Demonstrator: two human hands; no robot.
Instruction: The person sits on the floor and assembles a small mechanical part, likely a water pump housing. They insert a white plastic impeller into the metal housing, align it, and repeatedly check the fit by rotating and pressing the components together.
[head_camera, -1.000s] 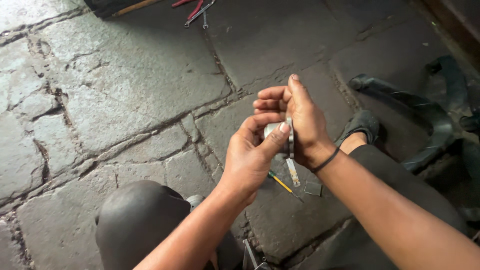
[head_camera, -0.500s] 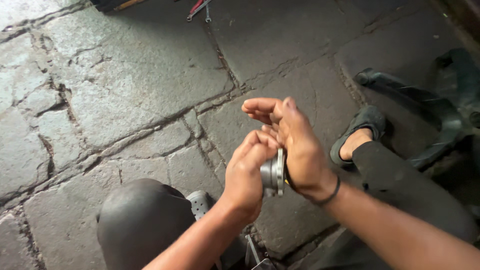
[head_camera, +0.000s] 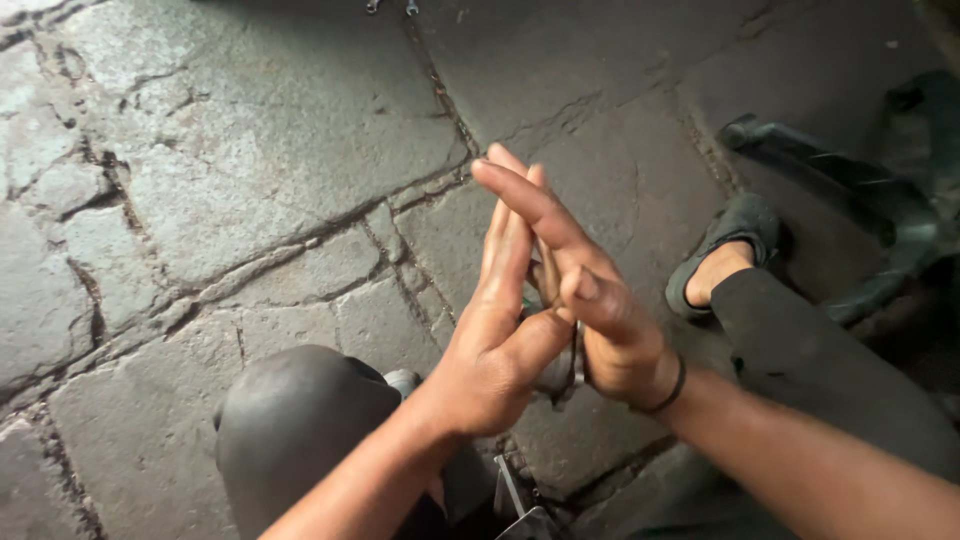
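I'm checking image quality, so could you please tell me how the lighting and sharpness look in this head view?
Head view: soft daylight on the grey stone paving, the top right corner in deep shadow; left hand and right hand are sharp, though the small round metal part pressed between them is shaded.

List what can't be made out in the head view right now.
- Small metal part: pressed between left hand and right hand; only an edge shows, shape unclear.
- Tools at the top edge: cut off by the frame.
- Metal pieces at the bottom edge: cut off, partly behind the left forearm.
- Dark rubber tube: runs into shadow at right.
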